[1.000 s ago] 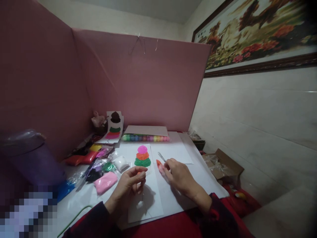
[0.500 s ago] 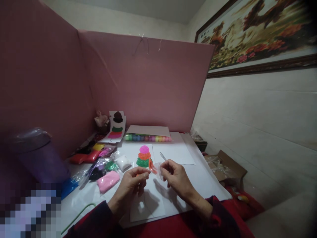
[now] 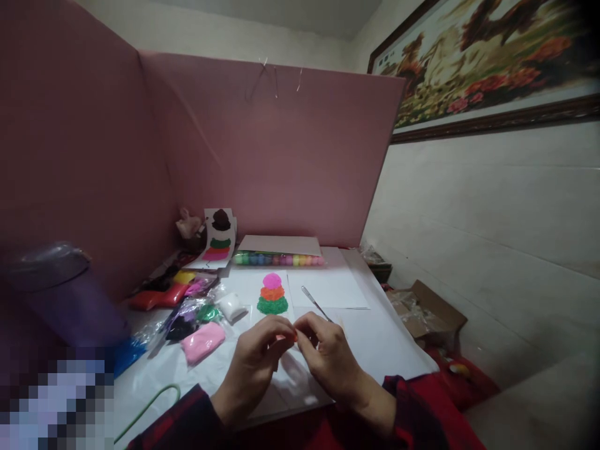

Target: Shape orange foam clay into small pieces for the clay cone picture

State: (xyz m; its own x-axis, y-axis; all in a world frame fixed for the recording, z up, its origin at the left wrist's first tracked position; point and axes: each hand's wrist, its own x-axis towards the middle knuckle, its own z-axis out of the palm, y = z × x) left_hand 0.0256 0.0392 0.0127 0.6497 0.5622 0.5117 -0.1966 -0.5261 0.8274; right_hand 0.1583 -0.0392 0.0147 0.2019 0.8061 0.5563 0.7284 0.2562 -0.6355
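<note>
My left hand [image 3: 257, 353] and my right hand [image 3: 323, 350] meet over the white sheet [image 3: 300, 375], fingers pinched together on a small bag of orange clay [image 3: 285, 338] held between them. A thin metal tool [image 3: 315, 302] sticks out past my right hand; whether that hand holds it I cannot tell. Just beyond lies a white card with a stacked pink, orange and green clay figure [image 3: 272, 292].
Bags of coloured clay lie at the left: pink [image 3: 202, 342], white [image 3: 232, 306], red [image 3: 157, 297], blue [image 3: 122, 356]. A tube of coloured balls [image 3: 277, 259] sits at the back by the pink partition [image 3: 290, 150]. A purple lidded cup [image 3: 60, 294] stands at the left. A cardboard box [image 3: 429, 312] is at the right.
My right hand lifted the orange bag off the sheet and carried it left and toward me; both hands have closed together on it, nearer to me than before.
</note>
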